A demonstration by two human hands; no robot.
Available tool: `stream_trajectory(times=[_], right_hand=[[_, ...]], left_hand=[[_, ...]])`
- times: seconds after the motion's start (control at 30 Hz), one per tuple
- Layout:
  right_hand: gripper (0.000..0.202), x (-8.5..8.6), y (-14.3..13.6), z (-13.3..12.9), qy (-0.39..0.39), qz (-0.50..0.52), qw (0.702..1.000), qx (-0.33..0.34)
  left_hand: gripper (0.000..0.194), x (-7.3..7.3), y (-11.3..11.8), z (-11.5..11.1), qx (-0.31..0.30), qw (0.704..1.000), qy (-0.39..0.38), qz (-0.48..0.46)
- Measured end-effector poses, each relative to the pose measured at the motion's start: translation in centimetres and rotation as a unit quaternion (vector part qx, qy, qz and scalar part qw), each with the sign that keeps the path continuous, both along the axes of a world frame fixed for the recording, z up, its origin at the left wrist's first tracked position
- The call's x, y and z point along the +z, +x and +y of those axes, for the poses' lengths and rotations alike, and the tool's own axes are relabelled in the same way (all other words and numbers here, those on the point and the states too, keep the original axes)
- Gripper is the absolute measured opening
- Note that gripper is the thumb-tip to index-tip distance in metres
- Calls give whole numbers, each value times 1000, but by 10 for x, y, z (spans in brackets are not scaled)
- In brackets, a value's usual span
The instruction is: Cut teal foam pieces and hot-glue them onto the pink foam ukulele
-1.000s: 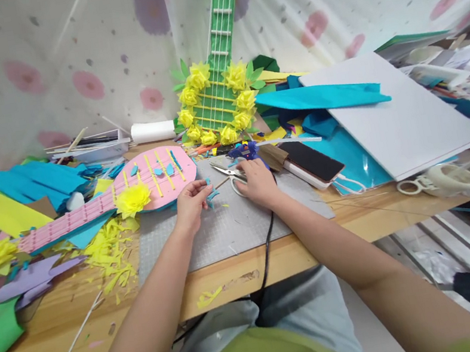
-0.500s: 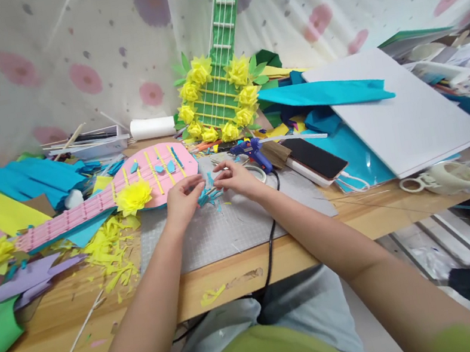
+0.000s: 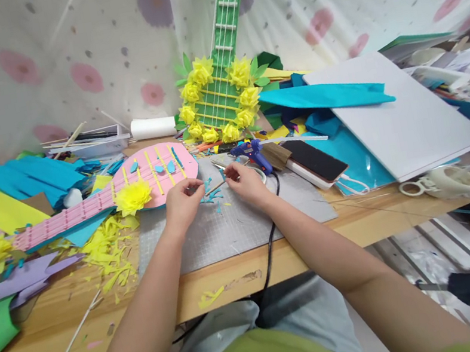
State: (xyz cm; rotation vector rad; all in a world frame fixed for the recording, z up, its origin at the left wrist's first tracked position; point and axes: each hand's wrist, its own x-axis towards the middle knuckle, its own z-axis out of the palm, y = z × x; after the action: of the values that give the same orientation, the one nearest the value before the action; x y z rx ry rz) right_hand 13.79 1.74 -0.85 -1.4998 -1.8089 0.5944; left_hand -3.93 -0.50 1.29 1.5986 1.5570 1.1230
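Observation:
Above the grey cutting mat [image 3: 210, 241], a thin stick [image 3: 215, 188] spans the gap between my two hands. My left hand [image 3: 184, 204] pinches its left end, thumb against fingers, beside the pink paper guitar [image 3: 165, 170]. The other end meets the closed fingertips of my right hand [image 3: 246, 183]; a small blue piece shows near them. Blue paper scraps [image 3: 210, 195] lie on the mat under the stick. A white tape roll [image 3: 258, 175] is partly hidden behind my right hand.
A green paper guitar with yellow flowers [image 3: 222, 102] stands at the back. Right of my hands are a blue glue gun [image 3: 251, 152], its black cable, a brush [image 3: 275, 155] and a phone [image 3: 316, 158]. Yellow scraps [image 3: 109, 252] lie left of the mat.
My right hand has moved slightly right, widening the gap between my hands. The thin stick between them now shows more clearly.

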Motion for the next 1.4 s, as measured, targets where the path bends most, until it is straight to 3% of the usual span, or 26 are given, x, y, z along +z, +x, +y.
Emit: stream_trajectory(times=[0.1, 0.2, 0.27, 0.33, 0.47, 0.63, 0.87, 1.13, 1.4], right_hand=[[20, 5, -1, -4, 0, -29, 999, 18], [18, 9, -1, -8, -12, -64, 994, 90], [16, 11, -2, -9, 0, -33, 994, 103], [16, 13, -3, -9, -5, 70, 992, 102], [31, 9, -10, -5, -76, 269, 947, 159], [34, -1, -13, -1, -125, 360, 914, 136], [34, 0, -9, 0, -135, 367, 910, 140], [36, 1, -11, -1, -139, 369, 910, 128], [26, 2, -12, 2, -121, 297, 936, 144]], left_hand=[[17, 3, 6, 0, -10, 963, -74, -260], [23, 3, 12, -2, -27, 929, -120, -348], [24, 0, 14, -3, -34, 930, -128, -344], [23, -4, 15, -2, -34, 946, -106, -305], [23, -10, 17, -1, -33, 970, -34, -239], [23, -5, 17, -4, -28, 964, -89, -249], [22, -7, 16, -4, -71, 964, -120, -227], [23, -9, 16, -4, -51, 952, -145, -266], [15, -3, 9, -2, -50, 975, -105, -190]])
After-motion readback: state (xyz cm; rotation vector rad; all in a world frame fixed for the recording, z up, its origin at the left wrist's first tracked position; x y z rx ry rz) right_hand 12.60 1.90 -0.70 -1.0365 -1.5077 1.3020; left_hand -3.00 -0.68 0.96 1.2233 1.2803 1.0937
